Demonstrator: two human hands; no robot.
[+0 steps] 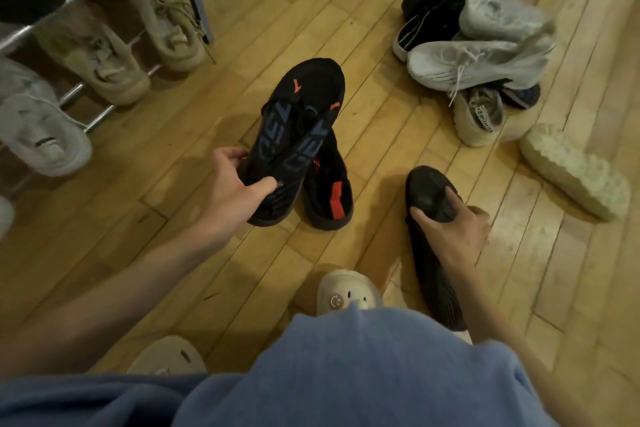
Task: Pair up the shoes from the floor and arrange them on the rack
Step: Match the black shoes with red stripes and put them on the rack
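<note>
Partly hidden by the right hand [453, 229], the black shoe's [433, 253] heel is cut off.

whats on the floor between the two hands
In the head view, between the left hand and right hand: a black sneaker with a red insole, then bare wooden floor.

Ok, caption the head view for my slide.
Left hand lifts black sneaker; right hand grasps plain black shoe.

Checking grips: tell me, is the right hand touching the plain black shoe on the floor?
Touching. The head view shows the right hand gripping the plain black shoe.
</note>
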